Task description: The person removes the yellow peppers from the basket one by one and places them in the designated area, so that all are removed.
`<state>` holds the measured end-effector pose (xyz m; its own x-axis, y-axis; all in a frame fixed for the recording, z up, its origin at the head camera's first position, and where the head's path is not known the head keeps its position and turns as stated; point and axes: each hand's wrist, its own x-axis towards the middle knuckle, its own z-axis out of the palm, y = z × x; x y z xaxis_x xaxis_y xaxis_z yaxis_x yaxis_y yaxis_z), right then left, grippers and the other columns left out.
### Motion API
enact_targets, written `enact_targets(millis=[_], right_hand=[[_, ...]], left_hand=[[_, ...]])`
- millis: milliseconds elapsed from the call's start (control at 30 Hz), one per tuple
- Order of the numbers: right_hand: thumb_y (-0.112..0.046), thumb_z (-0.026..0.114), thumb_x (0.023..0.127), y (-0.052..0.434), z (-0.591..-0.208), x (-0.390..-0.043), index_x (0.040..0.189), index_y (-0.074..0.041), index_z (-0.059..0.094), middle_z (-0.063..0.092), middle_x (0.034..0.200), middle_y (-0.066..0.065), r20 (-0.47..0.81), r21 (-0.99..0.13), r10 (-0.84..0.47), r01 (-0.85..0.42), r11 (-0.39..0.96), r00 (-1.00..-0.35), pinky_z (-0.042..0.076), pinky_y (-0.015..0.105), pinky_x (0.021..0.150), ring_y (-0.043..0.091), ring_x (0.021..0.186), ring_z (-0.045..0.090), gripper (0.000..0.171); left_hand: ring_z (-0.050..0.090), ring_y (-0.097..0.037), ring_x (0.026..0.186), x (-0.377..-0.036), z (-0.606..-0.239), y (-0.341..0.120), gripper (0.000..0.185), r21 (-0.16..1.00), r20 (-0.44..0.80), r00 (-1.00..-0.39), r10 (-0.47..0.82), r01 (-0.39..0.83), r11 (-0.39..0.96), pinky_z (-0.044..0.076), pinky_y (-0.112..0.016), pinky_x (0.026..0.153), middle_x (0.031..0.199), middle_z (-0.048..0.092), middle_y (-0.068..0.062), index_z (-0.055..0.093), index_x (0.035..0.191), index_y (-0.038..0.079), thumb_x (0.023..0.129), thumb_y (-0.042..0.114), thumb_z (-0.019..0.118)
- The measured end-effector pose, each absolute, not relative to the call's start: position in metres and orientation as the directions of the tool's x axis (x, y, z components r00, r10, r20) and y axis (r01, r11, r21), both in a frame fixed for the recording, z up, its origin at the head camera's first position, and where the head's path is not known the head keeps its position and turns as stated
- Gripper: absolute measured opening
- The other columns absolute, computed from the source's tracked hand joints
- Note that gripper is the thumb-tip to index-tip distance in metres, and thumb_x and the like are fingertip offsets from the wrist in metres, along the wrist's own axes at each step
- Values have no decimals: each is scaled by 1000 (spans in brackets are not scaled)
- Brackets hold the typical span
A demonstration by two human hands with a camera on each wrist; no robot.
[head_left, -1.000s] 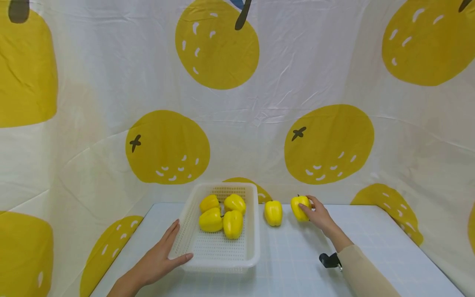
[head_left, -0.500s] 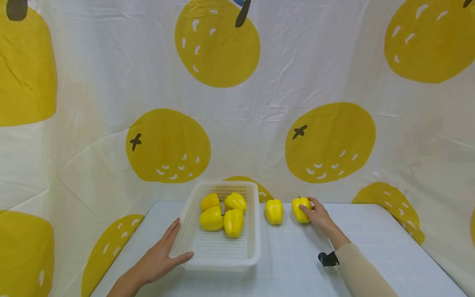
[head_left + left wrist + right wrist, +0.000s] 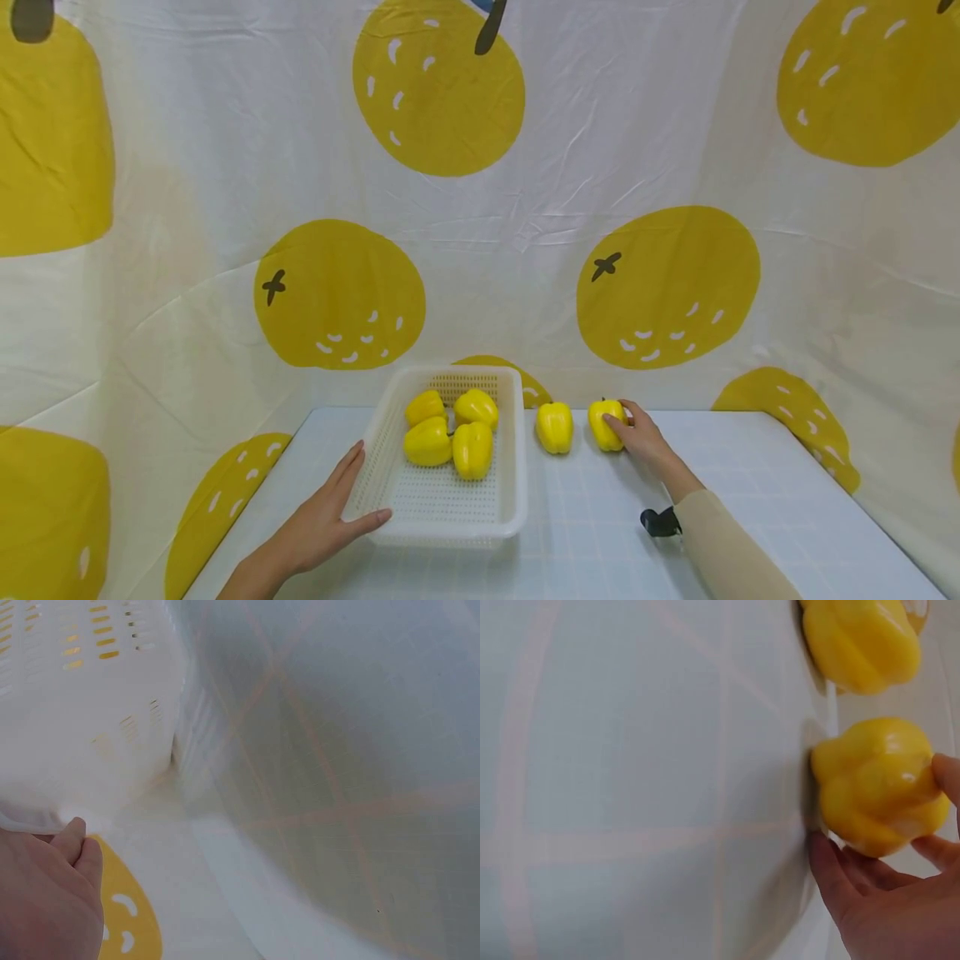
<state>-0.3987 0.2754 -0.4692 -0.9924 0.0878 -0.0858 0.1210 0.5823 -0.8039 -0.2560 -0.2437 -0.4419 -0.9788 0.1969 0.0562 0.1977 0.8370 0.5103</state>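
My right hand [image 3: 639,435] grips a yellow bell pepper [image 3: 606,425] that stands on the table near the back edge; in the right wrist view the fingers [image 3: 840,881] curl round the pepper [image 3: 877,784]. A second pepper [image 3: 553,427] stands just left of it, also seen as the upper pepper [image 3: 859,641]. My left hand [image 3: 330,515] rests flat against the front left corner of a white perforated basket [image 3: 450,512], thumb on its front rim. The basket wall [image 3: 82,712] fills the left wrist view. Several yellow peppers [image 3: 450,433] lie in the basket's far half.
The table [image 3: 750,517] has a pale grid-lined top. A cloth backdrop with big yellow fruit prints [image 3: 663,287] hangs close behind the table and along both sides. A small black device [image 3: 658,522] sits at my right wrist.
Nearly nothing moved. My right hand stays on the same pepper and my left hand stays on the basket; the view shifted slightly.
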Motion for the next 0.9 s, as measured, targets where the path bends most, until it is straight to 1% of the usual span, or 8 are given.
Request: enact_targets(millis=[233, 333, 467, 667, 900], right_hand=[[-51, 44, 107, 274, -471, -400, 161, 2, 13, 19, 161, 35, -133, -797, 51, 137, 588, -990, 23, 67, 117, 55, 146, 24, 81], [-50, 41, 108, 275, -471, -400, 161, 3, 11, 19, 161, 35, -145, -792, 49, 146, 592, -988, 21, 67, 117, 55, 146, 23, 81], [-50, 39, 108, 276, -473, -401, 160, 5, 9, 18, 161, 35, -155, -792, 54, 157, 589, -986, 19, 67, 118, 54, 146, 23, 81], [-53, 37, 108, 278, -475, -401, 161, 6, 4, 11, 164, 33, -184, -797, 48, 178, 577, -982, 11, 69, 118, 53, 148, 17, 85], [-60, 35, 106, 278, -470, -397, 160, 5, 2, 9, 163, 35, -195, -778, 32, 174, 604, -980, 12, 70, 117, 55, 148, 14, 92]], left_hand=[[22, -42, 153, -256, -443, -243, 115, 513, 48, -981, 189, 186, 838, 28, -68, 115, 173, 5, -11, 9, 165, 10, 87, 75, 62], [23, -41, 153, -257, -445, -244, 116, 514, 44, -982, 186, 181, 838, 28, -68, 115, 173, 5, -10, 9, 166, 10, 86, 76, 62], [23, -41, 153, -258, -447, -244, 115, 517, 46, -982, 183, 180, 837, 28, -68, 115, 173, 5, -10, 10, 165, 10, 86, 76, 62], [23, -41, 153, -257, -445, -243, 116, 521, 44, -982, 182, 178, 835, 28, -68, 115, 173, 5, -11, 10, 165, 9, 86, 76, 61], [23, -42, 153, -255, -440, -243, 115, 510, 44, -981, 190, 186, 840, 28, -68, 115, 173, 4, -11, 8, 166, 10, 87, 76, 60]])
